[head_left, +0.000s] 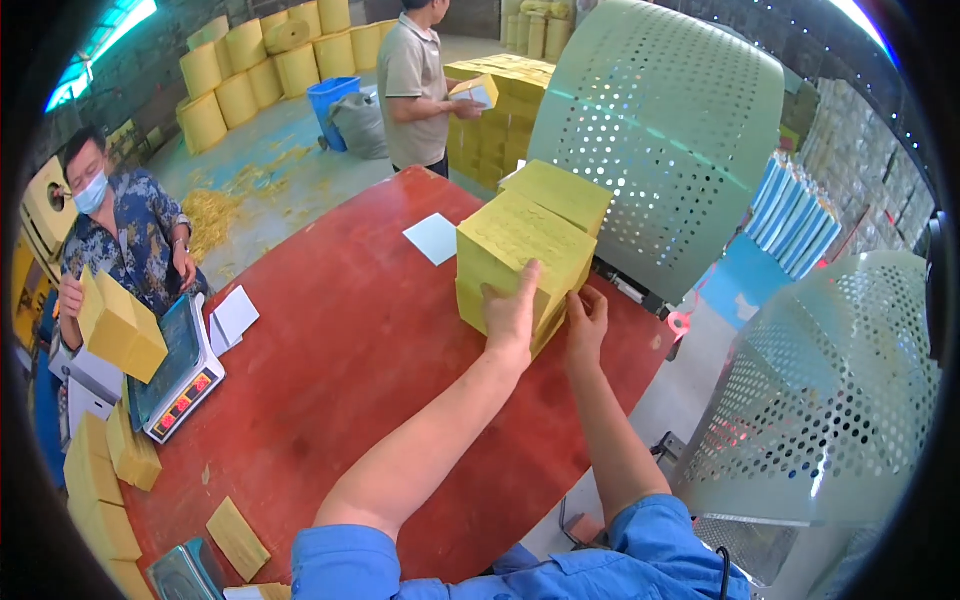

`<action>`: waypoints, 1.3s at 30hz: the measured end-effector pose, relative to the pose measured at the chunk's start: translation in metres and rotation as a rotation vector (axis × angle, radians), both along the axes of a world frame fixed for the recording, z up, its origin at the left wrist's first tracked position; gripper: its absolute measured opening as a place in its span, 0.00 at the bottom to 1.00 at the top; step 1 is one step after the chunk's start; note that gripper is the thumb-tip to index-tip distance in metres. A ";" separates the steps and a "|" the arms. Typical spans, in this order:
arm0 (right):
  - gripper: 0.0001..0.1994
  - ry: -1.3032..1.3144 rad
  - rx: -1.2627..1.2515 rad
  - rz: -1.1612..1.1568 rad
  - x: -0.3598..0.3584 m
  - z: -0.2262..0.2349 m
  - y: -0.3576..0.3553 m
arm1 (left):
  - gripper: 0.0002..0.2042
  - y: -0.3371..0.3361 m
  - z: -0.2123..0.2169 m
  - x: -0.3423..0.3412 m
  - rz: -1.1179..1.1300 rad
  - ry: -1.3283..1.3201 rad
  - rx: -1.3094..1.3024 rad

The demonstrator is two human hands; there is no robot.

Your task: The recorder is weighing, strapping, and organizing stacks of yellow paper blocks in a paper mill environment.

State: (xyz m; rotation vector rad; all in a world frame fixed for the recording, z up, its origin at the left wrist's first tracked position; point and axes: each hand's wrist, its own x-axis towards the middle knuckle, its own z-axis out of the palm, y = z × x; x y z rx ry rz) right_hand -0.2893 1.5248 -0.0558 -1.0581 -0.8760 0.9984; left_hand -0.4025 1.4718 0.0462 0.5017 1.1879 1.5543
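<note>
A block-shaped stack of yellow paper stands on the red table, near its far right edge. My left hand presses on the near side of the stack, one finger reaching up over its top edge. At the stack's right side, my right hand has its bent fingers closed at the lower edge. Another yellow paper block sits right behind. A pale blue sheet lies to the left of the stack.
At left, a masked person holds a yellow paper block over a digital scale. White cards lie nearby. A perforated green metal guard rises beyond the table; another perforated guard stands right. A second person stands behind.
</note>
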 end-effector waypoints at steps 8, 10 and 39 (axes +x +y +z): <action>0.34 -0.069 0.186 0.170 0.017 -0.011 0.027 | 0.51 -0.005 0.003 -0.003 -0.156 0.019 -0.081; 0.33 -0.047 0.166 0.208 0.024 -0.015 0.034 | 0.52 -0.013 0.007 0.001 -0.142 0.037 -0.072; 0.26 0.139 0.064 0.048 -0.031 -0.015 0.010 | 0.43 -0.068 0.021 -0.038 -0.220 0.131 0.033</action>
